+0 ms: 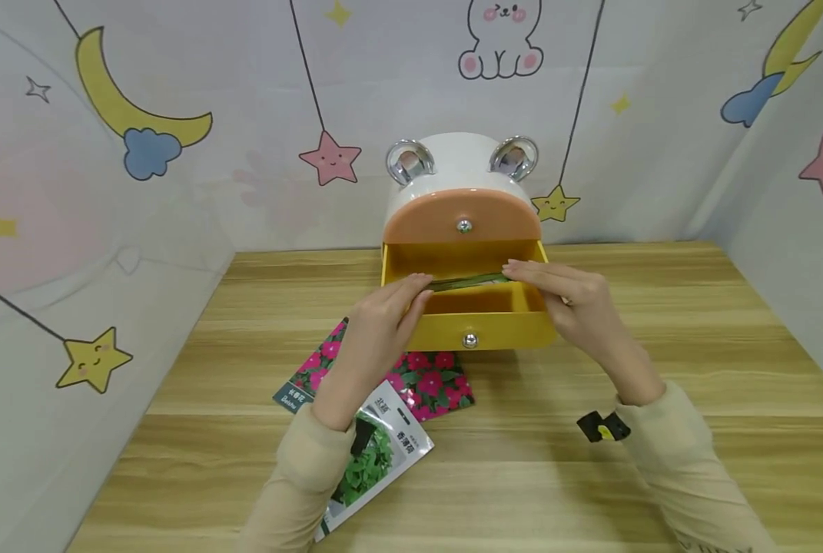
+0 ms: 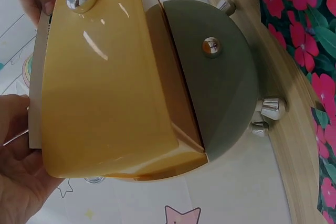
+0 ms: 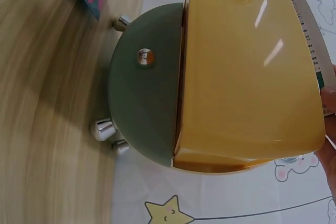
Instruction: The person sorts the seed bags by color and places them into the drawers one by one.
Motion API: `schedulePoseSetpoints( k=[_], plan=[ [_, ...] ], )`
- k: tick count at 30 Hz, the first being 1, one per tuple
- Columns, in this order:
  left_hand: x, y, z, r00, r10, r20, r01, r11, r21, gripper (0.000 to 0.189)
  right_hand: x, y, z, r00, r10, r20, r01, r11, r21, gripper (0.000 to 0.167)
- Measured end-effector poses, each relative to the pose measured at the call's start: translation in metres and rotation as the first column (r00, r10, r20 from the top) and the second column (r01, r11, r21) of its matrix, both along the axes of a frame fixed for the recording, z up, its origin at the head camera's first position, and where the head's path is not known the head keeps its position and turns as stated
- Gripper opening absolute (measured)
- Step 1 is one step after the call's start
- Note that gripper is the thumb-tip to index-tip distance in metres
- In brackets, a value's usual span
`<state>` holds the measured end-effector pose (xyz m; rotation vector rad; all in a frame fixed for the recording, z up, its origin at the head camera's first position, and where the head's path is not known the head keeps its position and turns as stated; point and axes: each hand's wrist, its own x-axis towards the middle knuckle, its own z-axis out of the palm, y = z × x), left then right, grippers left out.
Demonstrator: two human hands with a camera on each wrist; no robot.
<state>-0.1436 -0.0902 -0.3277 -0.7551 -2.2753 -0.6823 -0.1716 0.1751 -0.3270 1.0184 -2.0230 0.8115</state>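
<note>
My left hand and right hand pinch the two ends of a seed packet, seen nearly edge-on in the head view. They hold it level over the pulled-out yellow drawer of a small bear-eared cabinet. Fingers lie along the top of the packet, thumbs below. In the left wrist view the packet's pale edge sticks up behind the drawer front. Printed lines show on the packet's back in the right wrist view. A divider stands inside the drawer.
A pink-flower seed packet and a white herb packet overlap on the wooden table, partly under my left forearm. The cabinet's orange top drawer and green bottom drawer are closed. A printed curtain hangs behind.
</note>
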Motion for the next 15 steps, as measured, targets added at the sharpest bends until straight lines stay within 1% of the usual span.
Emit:
schedulePoseSetpoints(
  k=[5, 8, 12, 15],
  plan=[
    [-0.005, 0.001, 0.001, 1.000, 0.001, 0.027, 0.000, 1.000, -0.027, 0.026, -0.004, 0.002, -0.003, 0.999, -0.012, 0.049, 0.013, 1.000, -0.012, 0.041],
    [-0.008, 0.002, 0.003, 0.998, 0.009, 0.059, -0.007, 0.999, -0.045, 0.026, -0.005, 0.004, -0.003, 0.994, -0.037, 0.099, 0.037, 0.999, 0.001, 0.035],
    [-0.013, 0.004, 0.005, 0.993, 0.038, 0.112, -0.028, 0.996, -0.084, 0.026, -0.004, 0.006, -0.002, 0.980, -0.085, 0.180, 0.080, 0.996, 0.038, 0.029],
    [-0.016, 0.006, 0.006, 0.990, 0.054, 0.128, -0.038, 0.992, -0.121, 0.025, -0.004, 0.007, -0.002, 0.967, -0.110, 0.229, 0.098, 0.993, 0.063, 0.028]
  ],
)
